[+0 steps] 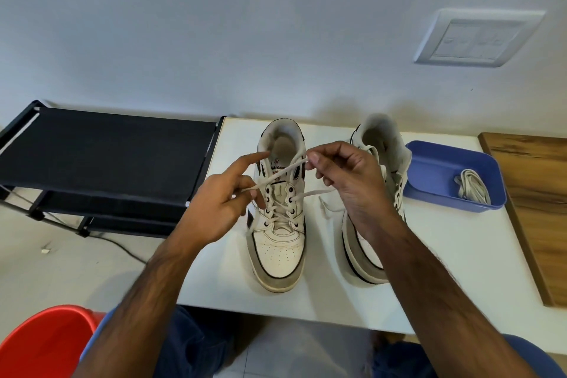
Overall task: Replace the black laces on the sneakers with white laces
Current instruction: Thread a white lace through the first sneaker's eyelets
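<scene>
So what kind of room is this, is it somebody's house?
Probably a room in a home. A fabric shoe rack stands by a plain wall with a switch plate, a white table holds sneakers, and a red bucket sits on the floor.

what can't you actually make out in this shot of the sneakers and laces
Head view only:
- Right sneaker: its eyelets and lacing are mostly hidden behind the right hand and forearm.
- White lace on the left sneaker: its end inside the left hand is covered by the fingers.
- Blue tray: the near wall hides part of the laces in it.
- Red bucket: cut off by the lower left edge.
</scene>
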A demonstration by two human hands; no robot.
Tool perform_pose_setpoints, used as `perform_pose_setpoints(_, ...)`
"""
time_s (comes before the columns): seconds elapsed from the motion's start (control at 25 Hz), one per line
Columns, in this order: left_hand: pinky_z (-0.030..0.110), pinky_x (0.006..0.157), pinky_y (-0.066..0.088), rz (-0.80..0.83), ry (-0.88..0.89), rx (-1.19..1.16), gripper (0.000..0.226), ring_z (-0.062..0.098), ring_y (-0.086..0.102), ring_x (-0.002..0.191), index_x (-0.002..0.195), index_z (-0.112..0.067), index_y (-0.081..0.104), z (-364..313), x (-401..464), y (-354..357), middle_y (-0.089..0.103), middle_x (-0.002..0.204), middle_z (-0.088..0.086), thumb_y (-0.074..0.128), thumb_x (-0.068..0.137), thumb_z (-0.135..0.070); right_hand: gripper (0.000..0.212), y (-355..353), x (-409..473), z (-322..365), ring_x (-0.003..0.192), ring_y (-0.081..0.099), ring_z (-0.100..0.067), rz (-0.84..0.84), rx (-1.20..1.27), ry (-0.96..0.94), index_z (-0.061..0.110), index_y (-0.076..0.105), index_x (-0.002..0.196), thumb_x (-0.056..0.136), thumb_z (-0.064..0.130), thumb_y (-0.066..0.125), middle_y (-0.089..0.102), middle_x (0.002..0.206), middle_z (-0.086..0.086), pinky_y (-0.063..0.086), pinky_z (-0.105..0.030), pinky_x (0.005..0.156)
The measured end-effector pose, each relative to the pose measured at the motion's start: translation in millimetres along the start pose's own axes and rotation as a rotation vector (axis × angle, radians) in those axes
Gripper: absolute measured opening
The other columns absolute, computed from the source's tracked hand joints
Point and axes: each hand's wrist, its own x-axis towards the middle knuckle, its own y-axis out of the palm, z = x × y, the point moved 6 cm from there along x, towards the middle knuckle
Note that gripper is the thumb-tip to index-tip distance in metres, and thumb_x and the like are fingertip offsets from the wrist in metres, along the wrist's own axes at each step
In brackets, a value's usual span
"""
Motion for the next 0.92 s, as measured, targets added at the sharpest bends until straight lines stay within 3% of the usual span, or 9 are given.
perform_pose_setpoints(0.12,0.036,0.083,0.052,-0.079,0.017,-0.003,0.039,0.007,0.065,0.091,0.138,-0.031,0.054,1,1,-5,0.074,0.097,-0.015,0.058,0.101,-0.02,0.013,2,-1,3,0.066,0.061,-0.007,0.047,-0.044,-0.044,-0.006,0.074,0.102,0.091,-0.001,0.068,0.076,0.08,-0.01,0.047,-0.016,0.064)
perform_pose_setpoints(0.2,0.03,0.085,0.049,-0.083,0.053,-0.051,0.041,0.01,0.063,0.107,0.136,-0.032,0.056,-10,0,-1,0.068,0.115,-0.015,0.059,0.096,-0.039,0.013,10,-2,2,0.068,0.065,-0.004,0.094,-0.08,-0.065,-0.006,0.075,0.102,0.09,-0.003,0.068,0.076,0.081,-0.008,0.049,-0.014,0.067)
perform_pose_setpoints(0.28,0.022,0.089,0.046,-0.078,0.1,-0.106,0.043,0.012,0.06,0.117,0.136,-0.03,0.056,-21,1,8,0.064,0.124,-0.015,0.061,0.094,-0.044,0.011,19,-3,-1,0.078,0.071,-0.007,0.13,-0.133,-0.087,-0.001,0.077,0.098,0.089,-0.002,0.071,0.078,0.084,-0.003,0.053,-0.019,0.076)
perform_pose_setpoints(0.4,0.025,0.083,0.051,-0.103,0.114,-0.175,0.032,0.015,0.068,0.101,0.128,-0.029,0.061,-25,3,20,0.071,0.107,-0.013,0.067,0.096,-0.029,0.01,25,-4,-9,0.091,0.075,-0.021,0.152,-0.147,-0.082,0.005,0.078,0.096,0.088,0.001,0.074,0.079,0.092,-0.006,0.059,-0.033,0.085)
perform_pose_setpoints(0.48,0.034,0.077,0.057,-0.14,0.046,-0.238,0.028,0.017,0.073,0.081,0.121,-0.025,0.065,-19,4,19,0.076,0.088,-0.007,0.071,0.094,-0.019,0.01,26,-4,-12,0.088,0.075,-0.022,0.154,-0.14,-0.075,0.006,0.078,0.095,0.087,0.001,0.075,0.078,0.092,-0.008,0.06,-0.033,0.082)
perform_pose_setpoints(0.56,0.034,0.072,0.059,-0.199,-0.003,-0.257,0.02,0.015,0.073,0.071,0.109,-0.02,0.069,-14,5,14,0.077,0.081,-0.006,0.073,0.09,-0.015,0.009,24,-3,-13,0.083,0.073,-0.019,0.137,-0.136,-0.069,0.007,0.077,0.093,0.087,0.001,0.075,0.077,0.088,-0.011,0.059,-0.029,0.077)
perform_pose_setpoints(0.68,0.025,0.066,0.055,-0.311,-0.052,-0.27,0.006,0.011,0.071,0.069,0.092,-0.012,0.07,-6,6,5,0.077,0.079,-0.005,0.075,0.089,-0.012,0.006,12,0,-19,0.079,0.071,-0.016,0.038,-0.186,-0.023,0.007,0.073,0.094,0.09,0.002,0.071,0.076,0.085,-0.008,0.057,-0.028,0.074)
perform_pose_setpoints(0.76,0.02,0.066,0.05,-0.344,-0.084,-0.164,0.005,0.008,0.067,0.072,0.087,-0.019,0.072,0,7,1,0.075,0.082,-0.008,0.077,0.088,-0.018,0.007,5,0,-27,0.078,0.07,-0.006,-0.03,-0.325,0.045,0.013,0.072,0.097,0.091,0.009,0.073,0.075,0.087,0.001,0.054,-0.023,0.073)
perform_pose_setpoints(0.92,0.007,0.068,0.042,-0.277,-0.039,0.085,0.012,0.002,0.059,0.084,0.095,-0.027,0.078,1,10,7,0.062,0.095,-0.01,0.077,0.087,-0.018,0.035,10,-8,-38,0.078,0.066,-0.004,-0.017,-0.52,0.15,0.025,0.061,0.104,0.08,0.035,0.084,0.068,0.092,0.007,0.053,-0.019,0.066)
